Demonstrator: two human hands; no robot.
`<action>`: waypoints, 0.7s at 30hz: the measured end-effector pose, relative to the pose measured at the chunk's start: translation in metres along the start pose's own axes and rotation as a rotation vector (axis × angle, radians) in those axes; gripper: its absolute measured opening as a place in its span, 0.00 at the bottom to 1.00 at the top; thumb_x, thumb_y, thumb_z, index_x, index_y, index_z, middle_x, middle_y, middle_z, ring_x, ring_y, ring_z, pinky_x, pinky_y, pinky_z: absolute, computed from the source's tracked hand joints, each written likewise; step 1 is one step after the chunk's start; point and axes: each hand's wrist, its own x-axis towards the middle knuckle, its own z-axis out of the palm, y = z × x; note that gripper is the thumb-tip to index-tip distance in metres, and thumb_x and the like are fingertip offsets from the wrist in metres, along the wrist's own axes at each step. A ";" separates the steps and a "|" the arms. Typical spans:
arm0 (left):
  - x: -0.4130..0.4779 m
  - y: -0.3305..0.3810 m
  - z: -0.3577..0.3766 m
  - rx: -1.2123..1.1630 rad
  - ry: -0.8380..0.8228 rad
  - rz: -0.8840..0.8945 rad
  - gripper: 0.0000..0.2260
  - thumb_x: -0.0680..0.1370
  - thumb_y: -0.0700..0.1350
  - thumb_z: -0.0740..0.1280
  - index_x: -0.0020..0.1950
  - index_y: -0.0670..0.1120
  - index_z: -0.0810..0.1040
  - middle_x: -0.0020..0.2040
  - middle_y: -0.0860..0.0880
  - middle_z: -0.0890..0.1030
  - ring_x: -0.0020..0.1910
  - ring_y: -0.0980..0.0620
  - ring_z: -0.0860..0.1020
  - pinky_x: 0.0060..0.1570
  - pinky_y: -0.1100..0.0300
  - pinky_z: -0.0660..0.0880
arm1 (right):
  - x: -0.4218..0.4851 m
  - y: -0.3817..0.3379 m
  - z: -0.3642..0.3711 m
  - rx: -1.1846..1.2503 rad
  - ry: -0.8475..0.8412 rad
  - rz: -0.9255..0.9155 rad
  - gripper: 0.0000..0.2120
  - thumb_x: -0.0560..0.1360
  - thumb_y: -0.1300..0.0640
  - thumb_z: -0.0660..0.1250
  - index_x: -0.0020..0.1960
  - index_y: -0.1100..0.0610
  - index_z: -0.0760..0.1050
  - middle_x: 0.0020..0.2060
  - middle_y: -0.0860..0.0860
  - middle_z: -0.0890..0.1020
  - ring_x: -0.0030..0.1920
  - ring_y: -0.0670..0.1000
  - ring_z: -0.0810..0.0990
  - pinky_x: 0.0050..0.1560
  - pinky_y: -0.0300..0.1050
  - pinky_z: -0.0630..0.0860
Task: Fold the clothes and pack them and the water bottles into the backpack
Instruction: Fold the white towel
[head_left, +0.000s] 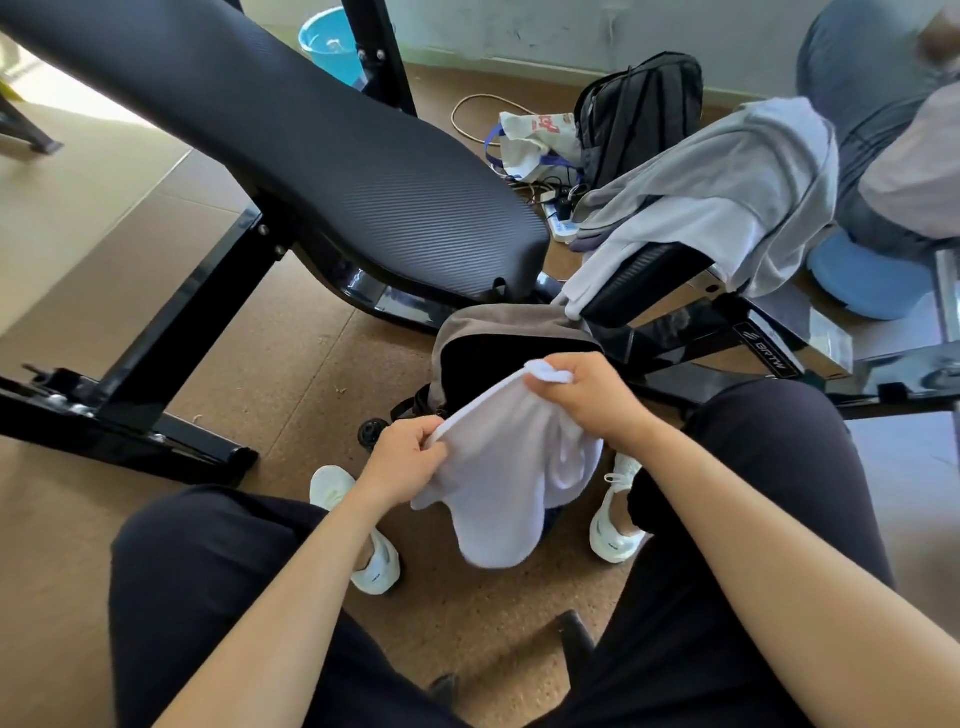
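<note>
Both hands are apart from each other and each one is closed on the top edge of a white cloth (498, 483): the left hand (410, 457) pinches the lower corner, and the right hand (587, 395) grips the higher corner in a bunch. The cloth hangs between the person's knees, just in front of the open mouth of a grey-brown backpack (509, 332), which stands on the floor (291, 364) between two white shoes. Behind it, grey clothes (727, 192) lie draped over a black padded seat (639, 286).
</note>
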 end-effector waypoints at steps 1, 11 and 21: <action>0.001 -0.004 -0.002 0.014 0.014 -0.025 0.07 0.76 0.37 0.63 0.38 0.41 0.74 0.31 0.46 0.71 0.32 0.51 0.69 0.39 0.54 0.65 | 0.002 0.003 -0.006 0.017 0.049 0.020 0.24 0.81 0.54 0.68 0.38 0.70 0.65 0.32 0.55 0.67 0.34 0.49 0.66 0.33 0.41 0.62; 0.003 -0.004 -0.017 -0.719 0.316 -0.219 0.07 0.82 0.48 0.68 0.52 0.49 0.85 0.50 0.47 0.87 0.52 0.48 0.82 0.54 0.51 0.77 | 0.008 0.021 -0.040 0.034 0.315 0.216 0.25 0.82 0.48 0.66 0.33 0.63 0.65 0.26 0.57 0.65 0.31 0.48 0.64 0.36 0.46 0.62; 0.005 -0.008 -0.036 -0.806 0.663 -0.605 0.05 0.79 0.46 0.65 0.45 0.47 0.77 0.43 0.47 0.77 0.47 0.43 0.74 0.56 0.48 0.73 | 0.010 0.022 -0.040 -0.349 0.509 0.386 0.30 0.86 0.42 0.51 0.33 0.61 0.70 0.32 0.55 0.76 0.36 0.54 0.73 0.41 0.49 0.69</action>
